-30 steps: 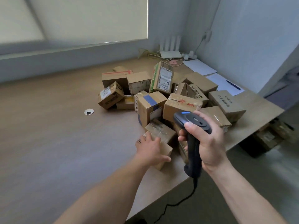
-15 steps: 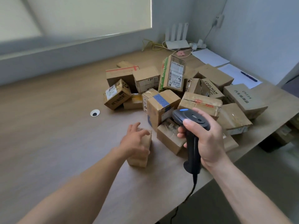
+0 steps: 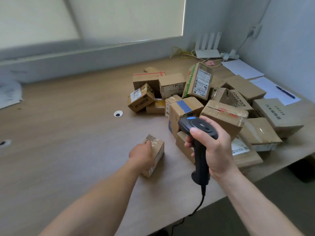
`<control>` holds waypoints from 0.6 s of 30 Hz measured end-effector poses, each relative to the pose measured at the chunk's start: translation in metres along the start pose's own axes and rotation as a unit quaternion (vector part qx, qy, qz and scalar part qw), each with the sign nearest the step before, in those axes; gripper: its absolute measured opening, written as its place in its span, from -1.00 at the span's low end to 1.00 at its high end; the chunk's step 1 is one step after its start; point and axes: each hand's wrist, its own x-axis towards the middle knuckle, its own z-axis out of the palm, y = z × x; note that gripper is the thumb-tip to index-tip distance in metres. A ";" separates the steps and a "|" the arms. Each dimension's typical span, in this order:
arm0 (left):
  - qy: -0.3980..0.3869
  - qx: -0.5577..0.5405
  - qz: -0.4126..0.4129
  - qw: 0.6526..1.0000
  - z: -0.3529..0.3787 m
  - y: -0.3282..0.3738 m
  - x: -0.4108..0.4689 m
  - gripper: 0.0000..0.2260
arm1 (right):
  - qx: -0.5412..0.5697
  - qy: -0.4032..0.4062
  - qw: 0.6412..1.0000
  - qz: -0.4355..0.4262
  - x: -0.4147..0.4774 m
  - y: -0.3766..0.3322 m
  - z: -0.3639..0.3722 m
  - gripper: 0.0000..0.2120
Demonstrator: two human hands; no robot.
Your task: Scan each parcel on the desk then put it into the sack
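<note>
The small parcel [image 3: 156,156] lay on the desk [image 3: 68,133], towards its front edge and set apart to the left of the main heap. It was a brown carton with glossy clear tape across its top and dark printed stripes at its far corner. Your left hand [image 3: 141,155] was on it, fingers curled over the top and gripping it while it rested on the wood.

Just to its right, not touching it, you held the black scanner [image 3: 198,132] above the desk. Your right hand [image 3: 216,150] was wrapped round the handle, thumb laid on the head near the blue button. Its cable dropped from the handle past the desk's front edge.

Behind the scanner sat the pile of parcels [image 3: 223,114], brown boxes jumbled against one another. One carried blue tape [image 3: 185,106], one read COOLMAN [image 3: 238,99], and one stood tilted with a green side and a white label [image 3: 199,81].

Left of the pile, a round grommet [image 3: 118,113] sat in the desk. Beyond the pile lay white sheets [image 3: 242,68] with a pen [image 3: 285,92], and a white router [image 3: 208,53] stood in the corner.
</note>
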 end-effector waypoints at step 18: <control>0.201 -0.589 0.025 0.782 -0.035 -0.084 -0.205 -0.23 | -0.013 -0.200 0.979 -0.046 -0.134 -0.040 0.019 -0.51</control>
